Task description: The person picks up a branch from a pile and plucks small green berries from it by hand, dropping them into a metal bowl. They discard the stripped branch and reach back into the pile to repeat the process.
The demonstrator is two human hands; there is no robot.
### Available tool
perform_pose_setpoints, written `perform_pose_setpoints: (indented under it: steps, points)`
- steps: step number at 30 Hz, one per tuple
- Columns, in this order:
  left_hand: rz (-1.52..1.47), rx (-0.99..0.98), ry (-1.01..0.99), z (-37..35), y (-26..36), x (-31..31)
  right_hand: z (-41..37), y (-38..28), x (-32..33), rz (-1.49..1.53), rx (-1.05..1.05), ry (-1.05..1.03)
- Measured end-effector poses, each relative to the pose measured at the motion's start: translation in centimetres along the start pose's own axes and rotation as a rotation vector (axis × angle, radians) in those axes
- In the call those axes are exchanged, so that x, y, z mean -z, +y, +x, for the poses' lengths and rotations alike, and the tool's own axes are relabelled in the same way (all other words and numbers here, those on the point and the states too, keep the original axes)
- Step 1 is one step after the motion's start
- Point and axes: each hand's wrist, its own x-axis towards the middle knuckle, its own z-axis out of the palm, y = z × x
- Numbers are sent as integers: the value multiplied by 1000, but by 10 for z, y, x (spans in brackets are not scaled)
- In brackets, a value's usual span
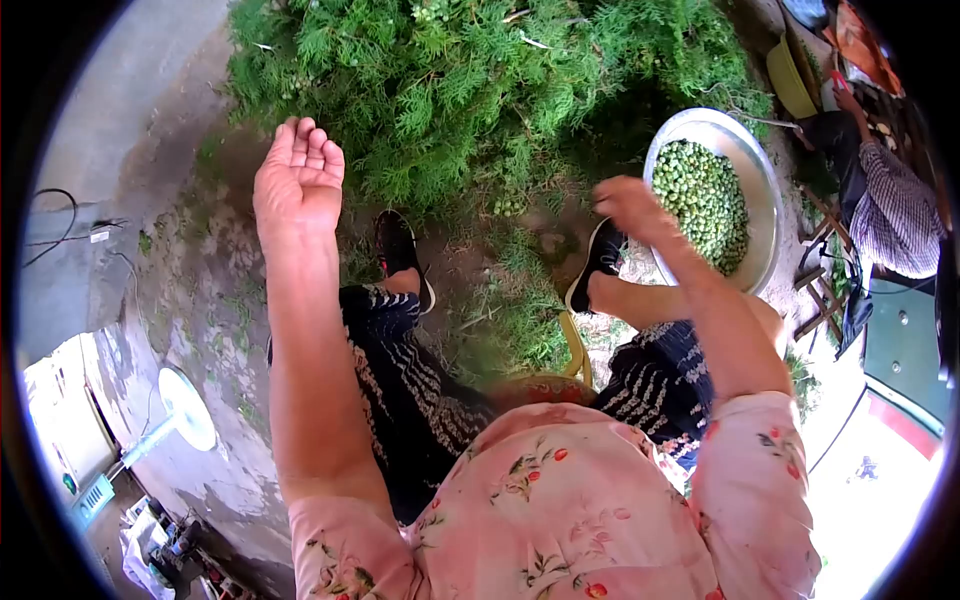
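Observation:
My left hand (300,178) is raised on the left with its palm turned up. Its fingers are loosely bent, and I see nothing lying in the palm. My right hand (634,208) is closed, its back toward me, beside the left rim of a wide metal basin (765,215). What its fingers hold, if anything, is hidden. Many small round green cones or berries (700,205) fill much of the basin. In front of me spreads a big heap of feathery green conifer branches (470,90), its near edge close to both hands.
Loose green sprigs (520,265) lie on the ground between my dark shoes (398,245). Another person (900,205) sits at the right, near a yellowish tub (792,80) and a wooden stand (822,290). A standing fan (187,408) is at the lower left.

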Motion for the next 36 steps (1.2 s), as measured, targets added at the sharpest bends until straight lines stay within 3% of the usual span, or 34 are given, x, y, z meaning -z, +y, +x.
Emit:
perform_pose_setpoints:
  steps: [1, 2, 3, 5, 7, 8, 11, 14, 17, 20, 26, 29, 33, 36]
  points:
    - [1, 3, -18, 3, 2, 2, 15, -32, -10, -199, -70, -208]
    - [35, -6, 53, 5, 5, 3, 23, -25, -45, -85, 33, -210]
    - [7, -5, 79, 8, 10, 5, 21, -24, -81, 111, 45, -70]
    - [-18, -50, 8, 9, 20, 9, 34, -38, -118, 110, -173, -473]
    - [-23, -79, 7, 5, 25, 6, 32, -60, -150, 122, -208, -494]
    - [-27, -92, 9, 1, 26, 5, 43, -66, -167, 97, -133, -647]
    - [-1, -91, 47, -10, 21, 0, 67, -97, -199, 119, -159, -594]
    - [-21, -80, 32, -14, 12, 4, 111, -118, -226, 96, -59, -485]
    - [58, -19, 156, -23, 0, -7, 159, -135, -244, 73, 38, -508]
    - [50, 85, 210, -26, -5, -11, 194, -132, -280, -90, 35, -734]
    - [63, 38, 233, -23, -5, -18, 168, -102, -280, -200, 86, -656]
    - [70, 57, 232, -26, -2, -20, 130, -80, -245, -224, 93, -534]
    - [83, 177, 74, -29, 4, -11, 83, -42, -214, -193, 72, -653]
    - [89, 92, 231, -30, -6, -27, 57, -27, -205, -171, 75, -631]
